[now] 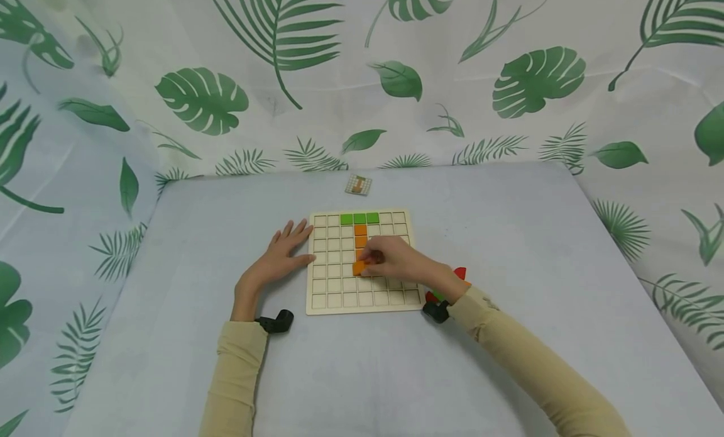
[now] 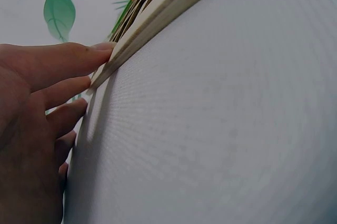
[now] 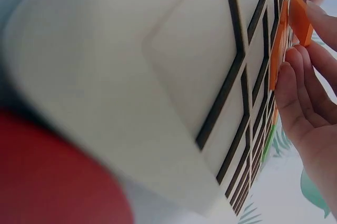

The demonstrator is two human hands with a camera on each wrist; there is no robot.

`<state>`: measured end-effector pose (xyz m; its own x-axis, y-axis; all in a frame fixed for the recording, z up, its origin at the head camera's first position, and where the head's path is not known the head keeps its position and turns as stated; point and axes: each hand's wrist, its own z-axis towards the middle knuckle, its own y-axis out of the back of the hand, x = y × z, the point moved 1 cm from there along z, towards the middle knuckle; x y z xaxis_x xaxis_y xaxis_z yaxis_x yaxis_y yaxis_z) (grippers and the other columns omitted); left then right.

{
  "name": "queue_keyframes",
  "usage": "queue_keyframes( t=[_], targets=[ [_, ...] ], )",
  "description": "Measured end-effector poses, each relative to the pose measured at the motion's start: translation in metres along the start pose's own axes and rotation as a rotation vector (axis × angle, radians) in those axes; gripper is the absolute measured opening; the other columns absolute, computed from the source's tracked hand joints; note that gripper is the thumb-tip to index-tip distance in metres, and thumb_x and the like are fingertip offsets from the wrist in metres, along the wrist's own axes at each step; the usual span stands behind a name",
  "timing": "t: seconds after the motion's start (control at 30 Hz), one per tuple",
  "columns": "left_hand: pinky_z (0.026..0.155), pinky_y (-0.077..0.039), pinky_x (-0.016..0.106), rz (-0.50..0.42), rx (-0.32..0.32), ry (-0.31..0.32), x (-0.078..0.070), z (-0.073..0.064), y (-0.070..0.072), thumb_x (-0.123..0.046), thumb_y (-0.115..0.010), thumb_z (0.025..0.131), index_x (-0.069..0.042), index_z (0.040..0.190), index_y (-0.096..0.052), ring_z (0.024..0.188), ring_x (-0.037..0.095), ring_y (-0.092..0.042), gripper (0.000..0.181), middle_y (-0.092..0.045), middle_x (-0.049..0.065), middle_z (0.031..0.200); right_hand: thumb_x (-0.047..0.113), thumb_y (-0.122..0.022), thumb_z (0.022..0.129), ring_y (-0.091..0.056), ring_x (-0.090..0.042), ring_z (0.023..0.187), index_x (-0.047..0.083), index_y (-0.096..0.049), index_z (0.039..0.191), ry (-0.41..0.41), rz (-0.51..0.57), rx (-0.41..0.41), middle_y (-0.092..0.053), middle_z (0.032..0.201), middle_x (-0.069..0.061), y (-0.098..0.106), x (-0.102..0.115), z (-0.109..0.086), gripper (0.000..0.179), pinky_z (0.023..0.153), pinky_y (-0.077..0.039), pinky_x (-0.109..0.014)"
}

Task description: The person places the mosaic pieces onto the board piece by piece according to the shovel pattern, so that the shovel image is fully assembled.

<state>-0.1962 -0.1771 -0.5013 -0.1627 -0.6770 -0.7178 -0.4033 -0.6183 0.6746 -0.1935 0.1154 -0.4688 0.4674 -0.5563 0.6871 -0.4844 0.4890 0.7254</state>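
A pale wooden grid board [image 1: 335,302] lies on the table, with three green square tiles [image 1: 359,219] in its top row and a column of orange square tiles [image 1: 361,230] below the middle one. My right hand [image 1: 396,258] pinches an orange square tile [image 3: 301,20] between thumb and fingertips, tilted just over the board at the lower end of that column. My left hand [image 1: 281,256] rests at the board's left edge, fingers spread, its thumb touching the rim [image 2: 126,45].
Red, green and orange pieces [image 1: 460,273] lie right of the board, partly hidden under my right wrist. A small patterned card [image 1: 359,185] lies behind the board. A leaf-print curtain [image 1: 362,91] hangs behind the table.
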Motion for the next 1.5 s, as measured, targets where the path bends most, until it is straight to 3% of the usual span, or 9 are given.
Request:
queue_keyframes(
  t=[0.27,0.7,1.13,1.5],
  targets=[
    [0.130,0.009,0.051,0.003,0.003,0.008,0.000,0.000,0.001,-0.030,-0.062,0.102,-0.008,0.164,-0.024,0.161,0.034,0.007,0.076,-0.010,0.012,0.173,0.013,-0.082,0.089,-0.066,-0.011,0.086,0.004,-0.073,0.104,0.021,0.015,0.015,-0.074,0.100,-0.005,-0.002,0.005,0.007,0.020,0.079,-0.058,-0.023],
    [0.130,0.008,0.051,0.018,0.006,0.011,-0.002,0.001,0.001,-0.032,-0.061,0.103,-0.008,0.164,-0.024,0.161,0.035,0.006,0.075,-0.011,0.012,0.173,0.014,-0.082,0.089,-0.063,-0.011,0.086,0.006,-0.072,0.104,0.009,-0.050,0.035,-0.072,0.099,-0.003,-0.007,0.011,0.016,0.020,0.078,-0.056,-0.024],
    [0.130,0.008,0.052,0.006,0.016,0.007,-0.002,0.000,0.002,-0.028,-0.062,0.102,-0.007,0.164,-0.024,0.161,0.035,0.006,0.075,-0.011,0.014,0.173,0.018,-0.083,0.089,-0.062,-0.011,0.086,0.008,-0.073,0.105,-0.014,-0.101,0.049,-0.071,0.099,-0.001,-0.013,0.011,0.019,0.022,0.079,-0.055,-0.024],
    [0.130,0.008,0.051,0.005,0.004,0.001,0.000,0.000,0.001,-0.030,-0.062,0.102,-0.008,0.164,-0.025,0.161,0.035,0.006,0.075,-0.011,0.013,0.173,0.012,-0.082,0.088,-0.061,-0.012,0.084,0.003,-0.075,0.104,0.017,-0.132,0.040,-0.069,0.096,-0.004,-0.012,0.014,0.019,0.019,0.076,-0.054,-0.022]
  ],
)
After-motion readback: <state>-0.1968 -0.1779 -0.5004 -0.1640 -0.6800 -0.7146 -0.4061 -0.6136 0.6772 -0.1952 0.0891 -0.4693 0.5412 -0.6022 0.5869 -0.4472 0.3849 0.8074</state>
